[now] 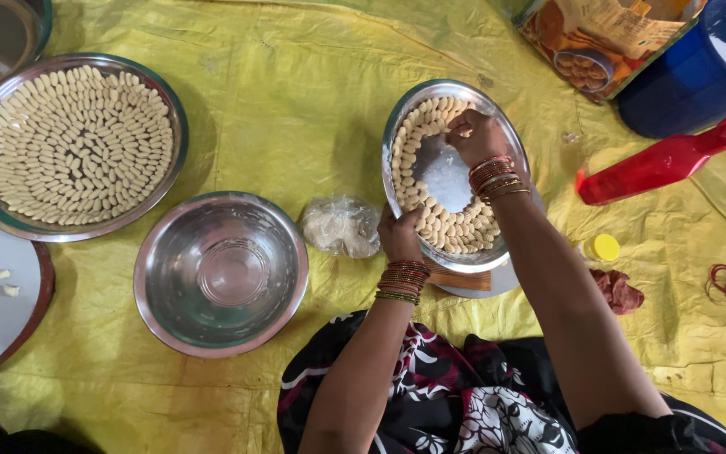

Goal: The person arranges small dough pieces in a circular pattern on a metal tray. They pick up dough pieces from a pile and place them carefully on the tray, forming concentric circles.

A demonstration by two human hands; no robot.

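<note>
Steel plate (pixel 443 172) right of the empty bowl (pixel 221 273); left hand (pixel 400 234) grips its near rim, steadying it; right hand (pixel 474 134), fingers pinched on a dough piece (pixel 462 133), extends the ring along the far edge.

"Soft daylight, I'd say — even and fairly bright, nothing harsh on the yellow sheet (pixel 296 109)."

"Shadows?"

"Faint ones, just under the arms and beside the empty steel bowl (pixel 221 273). That bowl carries a pale sheen, and the bare middle of the steel plate (pixel 447 172) glints white."

"Sharp?"

"Mostly — the dough pieces (pixel 73 143) read crisply. The corners bend and soften a little, as wide lenses do."
</note>
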